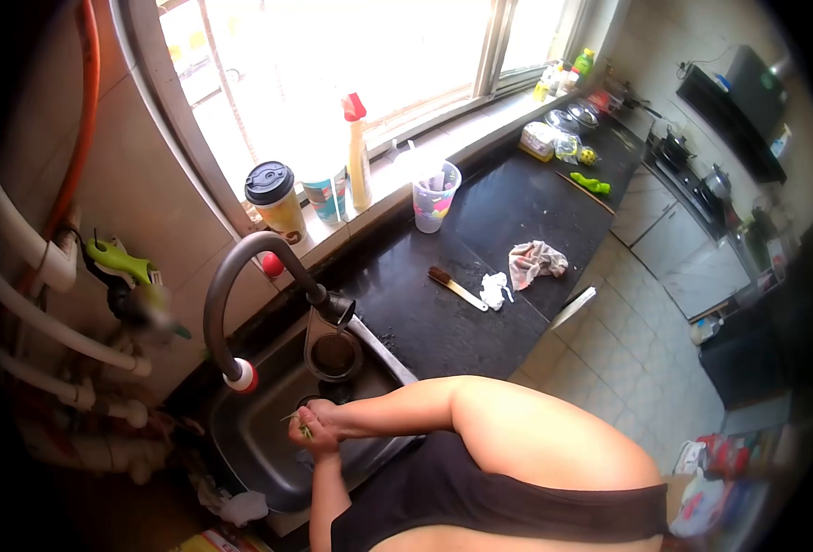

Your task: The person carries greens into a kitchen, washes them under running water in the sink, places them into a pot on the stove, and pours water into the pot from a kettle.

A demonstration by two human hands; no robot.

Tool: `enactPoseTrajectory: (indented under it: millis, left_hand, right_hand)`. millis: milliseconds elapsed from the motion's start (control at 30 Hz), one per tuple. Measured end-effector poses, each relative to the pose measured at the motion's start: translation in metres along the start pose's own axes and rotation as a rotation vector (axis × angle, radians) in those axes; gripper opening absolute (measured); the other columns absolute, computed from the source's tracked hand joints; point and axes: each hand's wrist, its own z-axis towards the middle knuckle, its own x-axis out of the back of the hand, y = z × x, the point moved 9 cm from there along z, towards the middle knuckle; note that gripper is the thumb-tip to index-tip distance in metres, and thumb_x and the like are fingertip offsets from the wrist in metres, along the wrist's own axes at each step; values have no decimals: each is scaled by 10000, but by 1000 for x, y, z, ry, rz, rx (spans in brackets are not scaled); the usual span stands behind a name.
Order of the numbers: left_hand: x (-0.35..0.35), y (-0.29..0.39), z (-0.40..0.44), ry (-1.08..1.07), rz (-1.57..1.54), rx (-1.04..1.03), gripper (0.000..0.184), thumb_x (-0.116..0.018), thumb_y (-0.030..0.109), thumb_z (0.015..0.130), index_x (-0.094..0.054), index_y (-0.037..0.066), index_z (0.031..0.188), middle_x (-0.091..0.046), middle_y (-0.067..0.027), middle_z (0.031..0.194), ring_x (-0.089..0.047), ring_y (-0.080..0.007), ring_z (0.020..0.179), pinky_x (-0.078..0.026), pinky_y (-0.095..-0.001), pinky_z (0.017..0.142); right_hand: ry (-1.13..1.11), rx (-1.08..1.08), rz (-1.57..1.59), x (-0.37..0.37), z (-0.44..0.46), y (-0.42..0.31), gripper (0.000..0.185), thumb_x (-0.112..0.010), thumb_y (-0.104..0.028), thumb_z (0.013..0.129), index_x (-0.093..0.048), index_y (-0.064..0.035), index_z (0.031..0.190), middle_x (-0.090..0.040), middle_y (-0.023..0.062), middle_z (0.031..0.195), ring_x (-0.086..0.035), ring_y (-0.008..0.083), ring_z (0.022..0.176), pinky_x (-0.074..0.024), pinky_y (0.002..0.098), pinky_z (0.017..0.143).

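Both of my hands are together low over the metal sink (241,474), under the curved faucet (211,317). My left hand (314,440) is closed around a small bunch of thin green stems (305,430), whose ends poke out between the fingers. My right hand (326,416) presses against the left one, its fingers closed around the same spot. Most of the bunch is hidden inside the hands. A round strainer (335,355) sits at the sink's far corner, close to my right hand.
On the dark counter (406,322) lie a wooden-handled brush (457,288), a crumpled white tissue (496,291) and a stained cloth (537,264). A patterned plastic cup (434,198) stands near the windowsill. A lidded coffee cup (276,198) and a spray bottle (358,156) stand along the sill.
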Motion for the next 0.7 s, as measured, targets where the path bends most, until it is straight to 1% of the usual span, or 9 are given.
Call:
enactPoseTrajectory:
  millis: [33,100,200,233,333,467,533,633,700]
  left_hand:
    - [9,-3,-1,29,-32,18,368,-430,213,904,-430,31,585,-426,8,541,-400,-91,524,-301,-267,471]
    - [20,10,1,15,-40,63,345,-417,244,917,-448,51,634,-451,20,605,-408,-81,568,-315,-250,497]
    - [38,22,8,30,-442,196,315,-438,309,903,-460,63,708,-468,2,651,-467,-108,617,-387,-244,566]
    - [42,24,7,75,-584,334,312,-444,324,898,-460,66,723,-479,-5,676,-486,-117,641,-407,-246,596]
    - [70,-35,-2,215,-524,510,360,-496,364,866,-529,10,925,-556,-66,929,-555,-168,823,-447,-271,742]
    - [95,-103,-14,246,-132,578,499,-538,346,849,-493,-57,1140,-534,-114,1126,-535,-191,963,-421,-301,813]
    - [92,-84,-22,138,-89,594,482,-541,338,848,-508,-57,1123,-536,-117,1121,-527,-193,976,-409,-303,826]
    - [91,-69,-30,185,-42,628,473,-542,333,846,-518,-58,1110,-546,-121,1102,-529,-196,972,-412,-301,811]
    - [91,-57,-32,276,47,635,414,-533,312,856,-545,-61,1034,-570,-105,1000,-540,-177,869,-428,-299,747]
  right_hand:
    - [31,-14,-115,14,2,6,284,-448,-255,871,-567,-68,692,-573,61,705,-546,165,704,-444,324,649]
    - [771,543,-1400,1,-17,0,288,-449,-275,873,-570,-56,731,-582,59,733,-550,174,718,-443,321,687]
    - [1271,652,-1994,-17,-15,102,287,-432,-303,866,-598,-81,789,-622,61,839,-580,193,769,-447,309,727]
    - [1070,410,-1963,-3,-5,70,297,-441,-301,863,-613,-60,897,-628,90,926,-585,208,872,-442,319,772]
    - [577,-397,-3367,-46,-7,73,341,-508,-332,836,-598,-36,979,-626,95,959,-581,200,899,-435,289,797]
    - [1640,-2058,-3489,-94,-85,58,387,-609,-342,732,-607,-57,993,-630,129,886,-590,282,880,-458,371,767]
    - [1424,-984,-3759,-111,-81,98,341,-615,-325,732,-620,-82,970,-626,133,875,-586,314,851,-462,415,736]
    - [767,-410,-4165,-157,-83,150,227,-602,-249,719,-625,-73,860,-607,101,878,-572,292,828,-453,406,725]
    - [165,353,-4272,-206,-99,201,143,-606,-212,679,-628,-85,744,-608,80,820,-565,274,818,-436,404,751]
